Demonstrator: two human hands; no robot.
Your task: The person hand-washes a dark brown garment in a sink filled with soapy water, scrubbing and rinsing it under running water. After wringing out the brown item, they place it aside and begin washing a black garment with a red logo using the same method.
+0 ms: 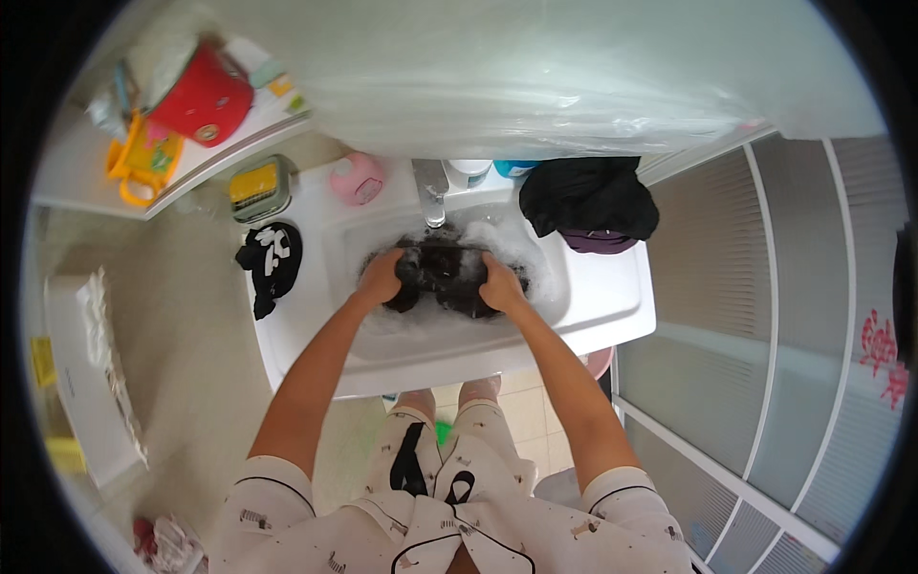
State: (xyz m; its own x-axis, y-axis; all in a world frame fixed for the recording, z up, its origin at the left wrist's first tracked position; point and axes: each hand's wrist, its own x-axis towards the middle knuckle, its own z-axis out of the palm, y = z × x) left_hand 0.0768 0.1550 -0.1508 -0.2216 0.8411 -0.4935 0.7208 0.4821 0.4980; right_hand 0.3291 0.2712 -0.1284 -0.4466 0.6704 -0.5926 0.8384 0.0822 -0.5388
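A soaked dark garment [442,271] lies in soapy, foamy water in the white sink [411,354]. At its left edge my left hand [382,277] is closed on the cloth. My right hand [500,285] grips the opposite edge, so the cloth spans between both hands. Part of it is under the suds, and its exact kind cannot be made out. Just beyond the cloth stands the chrome faucet [431,191]; I cannot tell whether water runs from it.
Black clothing [588,196] is heaped on the sink's right rim over a dark purple piece [598,240]. A black-and-white cloth [275,258] lies on the left rim. Behind are a pink round container [357,179] and a soap box [260,188]. Glass sliding doors [708,268] stand at right.
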